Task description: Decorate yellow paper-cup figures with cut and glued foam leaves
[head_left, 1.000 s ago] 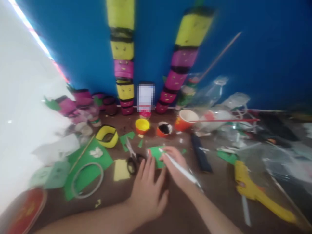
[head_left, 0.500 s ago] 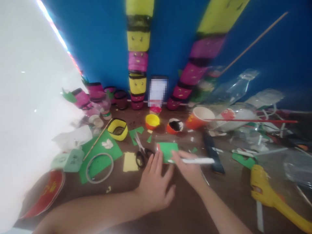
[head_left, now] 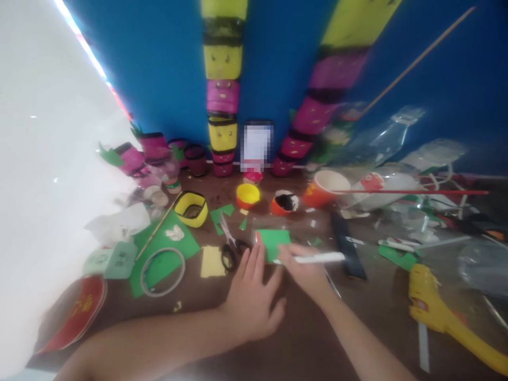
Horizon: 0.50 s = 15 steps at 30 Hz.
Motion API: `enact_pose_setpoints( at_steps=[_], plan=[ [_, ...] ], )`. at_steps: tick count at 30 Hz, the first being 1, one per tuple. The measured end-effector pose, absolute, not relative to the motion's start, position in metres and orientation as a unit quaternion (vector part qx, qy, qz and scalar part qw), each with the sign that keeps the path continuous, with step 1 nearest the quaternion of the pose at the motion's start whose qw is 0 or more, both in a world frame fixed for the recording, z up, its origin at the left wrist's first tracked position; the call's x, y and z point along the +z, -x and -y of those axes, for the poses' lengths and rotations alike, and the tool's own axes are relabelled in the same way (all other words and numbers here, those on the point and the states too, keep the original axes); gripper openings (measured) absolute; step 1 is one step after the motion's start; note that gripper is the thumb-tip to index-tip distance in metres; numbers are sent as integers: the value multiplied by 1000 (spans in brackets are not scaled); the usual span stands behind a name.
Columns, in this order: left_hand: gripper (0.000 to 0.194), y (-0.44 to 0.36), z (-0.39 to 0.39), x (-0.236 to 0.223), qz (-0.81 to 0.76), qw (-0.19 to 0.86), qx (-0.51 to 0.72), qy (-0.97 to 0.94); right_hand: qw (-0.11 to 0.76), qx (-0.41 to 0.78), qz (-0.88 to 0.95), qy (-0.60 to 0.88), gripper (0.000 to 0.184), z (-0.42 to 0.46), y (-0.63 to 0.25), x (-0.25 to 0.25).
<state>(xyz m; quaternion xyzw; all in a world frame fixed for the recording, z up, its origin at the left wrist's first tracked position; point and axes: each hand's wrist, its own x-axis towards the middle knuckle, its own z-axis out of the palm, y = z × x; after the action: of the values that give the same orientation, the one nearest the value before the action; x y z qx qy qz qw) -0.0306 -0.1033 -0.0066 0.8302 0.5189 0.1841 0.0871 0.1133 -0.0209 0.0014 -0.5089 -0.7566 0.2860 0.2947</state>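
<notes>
My left hand (head_left: 254,296) lies flat on the table with fingers outstretched, its fingertips at the lower left edge of a small green sheet (head_left: 274,244). A reddish edge shows along the sheet's left side. A white pen (head_left: 321,257) is gripped in my right hand (head_left: 304,272), its tip down by the lower edge of the sheet; my fingers partly hide the tip. Just left of the sheet, black-handled scissors (head_left: 230,246) lie close to my left fingertips. Beside them is a pale yellow piece of paper (head_left: 213,261).
A yellow cup (head_left: 248,197) and a cup of dark paint (head_left: 286,202) stand behind the sheet. To the right are a dark blue strip (head_left: 348,246) and a yellow glue gun (head_left: 426,301). A clear ring (head_left: 180,283) rests on larger green paper (head_left: 188,241) at left.
The pen has tilted slightly and its back end has shifted a little left with my right hand. My left hand stays in place. The whole view has shifted slightly.
</notes>
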Motion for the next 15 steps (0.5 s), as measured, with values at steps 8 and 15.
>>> enact_pose_setpoints(
  at_steps=[8,15],
  plan=[
    [60,30,103,-6,-523,90,178,-829,287,262,772,503,42,22,-113,0],
    [62,30,103,-5,-524,99,178,-827,281,250,763,525,44,22,-110,-2]
  ],
)
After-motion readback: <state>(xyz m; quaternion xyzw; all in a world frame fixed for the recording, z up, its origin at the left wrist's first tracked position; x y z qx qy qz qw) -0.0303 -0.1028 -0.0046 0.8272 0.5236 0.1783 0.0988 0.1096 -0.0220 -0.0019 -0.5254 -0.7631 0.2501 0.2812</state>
